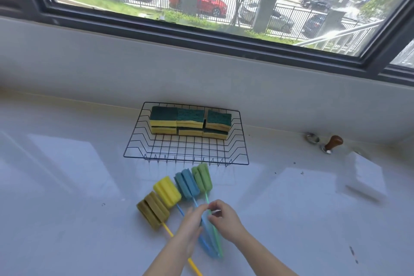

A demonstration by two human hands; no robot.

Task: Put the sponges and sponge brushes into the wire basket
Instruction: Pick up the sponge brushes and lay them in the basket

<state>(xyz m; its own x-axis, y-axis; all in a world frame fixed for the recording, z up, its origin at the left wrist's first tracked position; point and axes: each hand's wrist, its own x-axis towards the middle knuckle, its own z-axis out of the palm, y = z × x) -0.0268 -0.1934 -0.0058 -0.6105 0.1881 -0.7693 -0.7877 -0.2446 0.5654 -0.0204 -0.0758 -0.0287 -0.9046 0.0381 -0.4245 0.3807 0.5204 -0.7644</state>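
Observation:
A black wire basket (139, 152) sits on the white counter near the wall, with several yellow-and-green sponges (190, 122) stacked at its back. In front of it lie four sponge brushes side by side: olive (153, 208), yellow (167, 191), blue (187, 184) and green (202, 177). Their thin handles run toward me. My right hand (225, 219) pinches the green brush's handle. My left hand (190, 228) rests with fingers together over the blue handles, and whether it grips one is unclear.
A wooden-handled tamper (332, 144) and a small metal ring (311, 137) stand at the back right by the wall. A white block (367, 177) lies to the right. A large window runs above the low wall.

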